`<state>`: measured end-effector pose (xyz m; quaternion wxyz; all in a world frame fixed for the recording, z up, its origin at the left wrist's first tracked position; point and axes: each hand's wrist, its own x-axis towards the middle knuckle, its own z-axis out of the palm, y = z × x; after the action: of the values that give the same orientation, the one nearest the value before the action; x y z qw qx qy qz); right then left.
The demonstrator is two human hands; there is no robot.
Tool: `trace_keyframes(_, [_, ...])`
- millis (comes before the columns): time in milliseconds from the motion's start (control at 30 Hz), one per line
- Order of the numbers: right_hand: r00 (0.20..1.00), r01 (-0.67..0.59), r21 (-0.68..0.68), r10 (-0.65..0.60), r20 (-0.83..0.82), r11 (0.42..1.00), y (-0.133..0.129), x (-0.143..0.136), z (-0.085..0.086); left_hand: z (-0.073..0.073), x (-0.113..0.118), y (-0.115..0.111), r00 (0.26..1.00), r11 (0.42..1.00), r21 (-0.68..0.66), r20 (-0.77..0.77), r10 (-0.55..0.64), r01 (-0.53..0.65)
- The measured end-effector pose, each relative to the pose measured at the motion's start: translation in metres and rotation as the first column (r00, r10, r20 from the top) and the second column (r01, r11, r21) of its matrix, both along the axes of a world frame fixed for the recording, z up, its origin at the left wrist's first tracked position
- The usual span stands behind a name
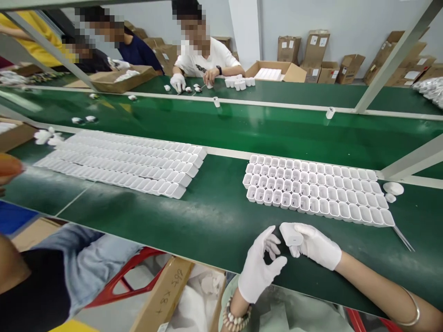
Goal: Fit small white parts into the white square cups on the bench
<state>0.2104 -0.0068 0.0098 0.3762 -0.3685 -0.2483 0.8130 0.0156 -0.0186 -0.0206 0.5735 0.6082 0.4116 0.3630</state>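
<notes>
Housing (290,236), white, is in R hand (316,244), just above near edge of green worktop (221,226); R thumb and fingers clamped on its sides, slotted end turned twd wearer, prob. so the slot can be seen; L hand (261,263) is beside it w/ nothing in its grip, thumb and fingers apart, cupped twd the housing, prob. to be ready for a two-handed hold; beyond both hands, right block of cups (367,214) sits open side up in tight rows, dark slots visible in many at its left end; close packing prob. saves room & keeps all facing alike; tweezers (404,239) lie at block's near right corner, prob. for easy R reach; round white bits (393,188) just beyond; left block (138,168) also in rows, well apart, a gap btwn the two prob. keeping batches separate; across belt (270,127), co-worker (207,57) sits handling small parts.
</notes>
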Motion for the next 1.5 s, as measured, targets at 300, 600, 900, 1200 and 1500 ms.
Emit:
trace_keyframes(300, [0.959,0.057,-0.407,-0.164,-0.233,0.912,-0.007,-0.003,0.02,0.005,0.001,0.005,0.997,1.0,-0.011,0.072,0.027,-0.026])
trace_keyframes(600, [0.954,0.186,-0.38,-0.259,-0.152,0.906,0.012,-0.011,0.051,-0.002,0.004,0.002,0.998,0.998,-0.06,0.065,0.027,-0.023])
trace_keyframes(900, [0.307,-0.259,0.577,-0.5,0.809,0.774,0.049,0.023,0.069,0.005,0.005,0.002,1.0,0.998,-0.055,-0.004,0.016,-0.016])
trace_keyframes(1200, [0.075,-0.677,0.383,-0.459,0.885,0.629,0.085,0.014,0.071,-0.003,0.003,0.002,0.997,1.0,-0.015,-0.073,-0.002,0.001])
trace_keyframes(1500, [-0.239,-0.535,0.248,-0.425,0.873,0.808,0.181,0.063,0.117,-0.002,0.005,0.0,0.995,0.997,0.077,-0.099,0.015,-0.007])
